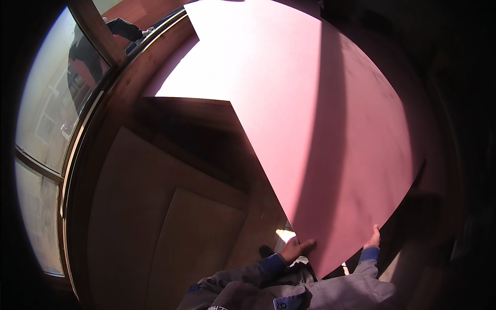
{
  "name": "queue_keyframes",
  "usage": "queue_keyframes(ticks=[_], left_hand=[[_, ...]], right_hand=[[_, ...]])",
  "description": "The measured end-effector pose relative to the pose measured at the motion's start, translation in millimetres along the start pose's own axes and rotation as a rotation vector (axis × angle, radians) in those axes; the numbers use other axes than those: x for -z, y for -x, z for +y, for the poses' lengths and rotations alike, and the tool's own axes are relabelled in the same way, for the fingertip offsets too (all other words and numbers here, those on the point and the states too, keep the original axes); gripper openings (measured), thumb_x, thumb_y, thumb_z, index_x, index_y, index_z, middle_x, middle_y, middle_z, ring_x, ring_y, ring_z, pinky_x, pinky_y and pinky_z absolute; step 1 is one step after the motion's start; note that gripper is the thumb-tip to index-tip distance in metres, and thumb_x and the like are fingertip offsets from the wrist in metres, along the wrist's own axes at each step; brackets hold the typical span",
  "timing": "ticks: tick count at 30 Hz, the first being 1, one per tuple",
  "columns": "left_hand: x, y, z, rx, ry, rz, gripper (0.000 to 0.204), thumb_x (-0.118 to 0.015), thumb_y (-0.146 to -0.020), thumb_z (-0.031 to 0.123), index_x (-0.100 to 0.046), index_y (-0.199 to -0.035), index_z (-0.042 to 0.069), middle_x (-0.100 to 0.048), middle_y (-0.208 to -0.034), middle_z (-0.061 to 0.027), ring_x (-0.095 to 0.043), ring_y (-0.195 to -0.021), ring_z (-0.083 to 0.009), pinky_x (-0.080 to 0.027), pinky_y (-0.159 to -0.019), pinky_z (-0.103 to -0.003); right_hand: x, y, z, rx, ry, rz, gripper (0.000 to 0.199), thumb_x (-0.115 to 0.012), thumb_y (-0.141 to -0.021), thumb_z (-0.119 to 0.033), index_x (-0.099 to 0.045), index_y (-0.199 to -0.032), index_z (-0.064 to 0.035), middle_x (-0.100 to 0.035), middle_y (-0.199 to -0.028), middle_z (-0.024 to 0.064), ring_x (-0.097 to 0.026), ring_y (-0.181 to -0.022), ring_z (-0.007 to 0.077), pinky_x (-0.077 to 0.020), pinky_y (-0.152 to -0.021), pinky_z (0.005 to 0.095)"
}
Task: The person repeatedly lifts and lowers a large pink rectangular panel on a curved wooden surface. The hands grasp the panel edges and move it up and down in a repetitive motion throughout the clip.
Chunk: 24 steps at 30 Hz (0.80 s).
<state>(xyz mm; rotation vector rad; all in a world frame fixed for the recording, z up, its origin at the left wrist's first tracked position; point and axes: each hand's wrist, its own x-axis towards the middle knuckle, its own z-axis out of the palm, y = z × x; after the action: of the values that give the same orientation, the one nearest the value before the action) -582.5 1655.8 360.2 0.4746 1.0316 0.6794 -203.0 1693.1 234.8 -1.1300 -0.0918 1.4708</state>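
Observation:
A large, flat pink sheet stretches from my body to the top of the view, with a notch cut from its left side. Bright sun washes out its upper left part, and a dark shadow band crosses it lengthwise. At the near corner, my left hand grips the left edge, thumb on the upper face and fingers hidden beneath. My right hand holds the right edge close to the same corner; most of its fingers are out of sight behind the sheet.
Flat brown boards lie in shade at lower left. A wood-framed window runs along the left side. Near its top, a person's dark sleeve shows beside a wooden post. The right side is dark.

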Motion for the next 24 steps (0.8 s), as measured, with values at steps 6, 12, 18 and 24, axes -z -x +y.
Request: queue_keyframes(ticks=[6, 12, 18, 24], left_hand=[[28.8, 69.9, -7.2, -0.218, -0.125, 0.156, 0.037, -0.063, -0.094, 0.03, -0.062, -0.114, -0.001, -0.067, -0.102, -0.0071, -0.064, -0.091, -0.014, -0.052, -0.08, -0.03], [32.9, 82.4, 23.3, -0.317, -0.017, 0.364, 0.023, -0.063, -0.093, 0.023, -0.063, -0.091, 0.0, -0.064, -0.082, -0.0015, -0.057, -0.075, -0.0073, -0.047, -0.065, -0.023], [84.4, 51.0, 24.0, -0.525, 0.041, 0.479, 0.015, -0.063, -0.094, 0.015, -0.065, -0.094, 0.0, -0.067, -0.091, -0.0013, -0.059, -0.081, -0.0075, -0.047, -0.073, -0.023], [109.6, 49.0, 84.1, -0.603, -0.141, 0.401, 0.018, -0.067, -0.091, 0.015, -0.066, -0.087, -0.003, -0.066, -0.082, -0.0029, -0.059, -0.073, -0.008, -0.047, -0.065, -0.023]], right_hand=[[3.7, 87.5, 62.9, -0.049, -0.176, 0.016, 0.055, -0.052, -0.096, -0.041, -0.047, -0.133, -0.0006, -0.053, -0.133, 0.0143, -0.052, -0.121, 0.0319, -0.0428, -0.101, 0.0456], [-40.9, 129.3, 72.4, 0.085, -0.208, 0.028, 0.046, -0.056, -0.096, -0.033, -0.05, -0.13, -0.0031, -0.056, -0.129, 0.0116, -0.054, -0.118, 0.0288, -0.0445, -0.099, 0.0438], [-79.9, 156.9, 69.4, 0.246, -0.082, -0.068, 0.042, -0.058, -0.095, -0.028, -0.05, -0.13, -0.0066, -0.055, -0.129, 0.0086, -0.052, -0.12, 0.0275, -0.0426, -0.1, 0.046], [-115.5, 168.0, 38.4, 0.117, -0.243, -0.127, 0.052, -0.058, -0.094, -0.042, -0.047, -0.132, -0.0084, -0.054, -0.13, 0.0068, -0.052, -0.117, 0.0244, -0.0438, -0.098, 0.0443]])
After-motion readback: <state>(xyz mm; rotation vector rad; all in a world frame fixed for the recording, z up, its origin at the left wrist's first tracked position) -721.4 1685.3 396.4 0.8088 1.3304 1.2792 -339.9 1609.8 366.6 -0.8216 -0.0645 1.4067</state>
